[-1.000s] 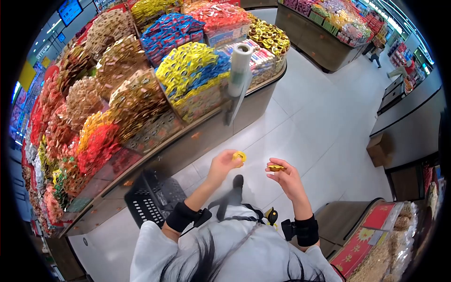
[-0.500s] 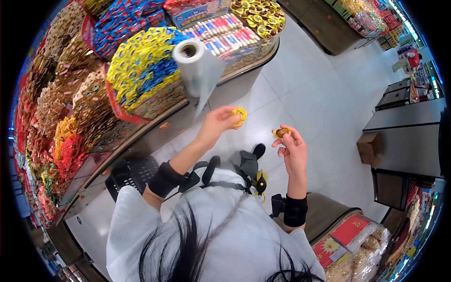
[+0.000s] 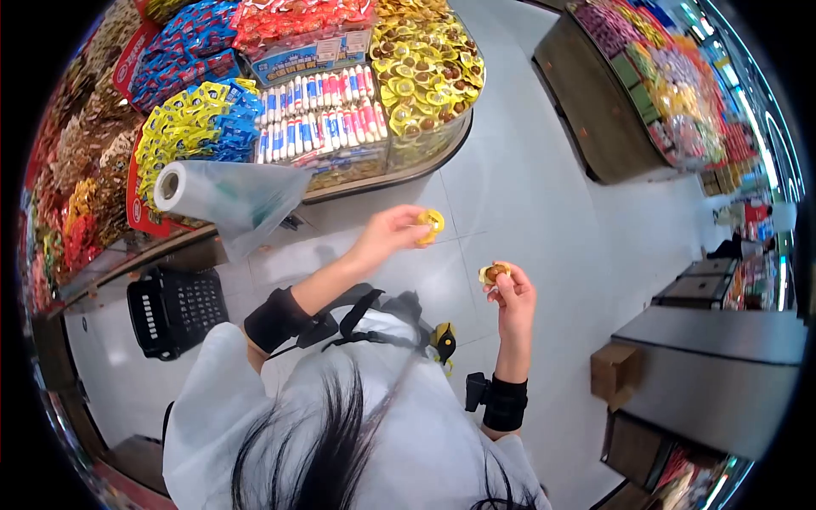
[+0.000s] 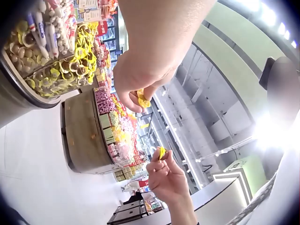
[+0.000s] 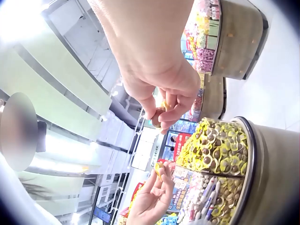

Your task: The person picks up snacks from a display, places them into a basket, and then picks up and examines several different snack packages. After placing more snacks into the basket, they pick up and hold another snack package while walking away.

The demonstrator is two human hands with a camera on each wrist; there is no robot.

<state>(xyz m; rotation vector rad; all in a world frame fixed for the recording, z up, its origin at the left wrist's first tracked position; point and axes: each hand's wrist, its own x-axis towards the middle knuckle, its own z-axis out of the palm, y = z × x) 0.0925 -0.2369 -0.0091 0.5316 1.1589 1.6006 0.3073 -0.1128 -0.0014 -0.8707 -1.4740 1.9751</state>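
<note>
Yellow sweet sits pinched in my left hand, at its fingertips. Brown-and-yellow sweet, pinched in my right hand, lies apart, rightward and nearer me; no clear long axis on either.

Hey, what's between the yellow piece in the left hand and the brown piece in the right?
In the head view, only pale floor tiles show between the yellow piece and the brown piece; no other object lies there.
</note>
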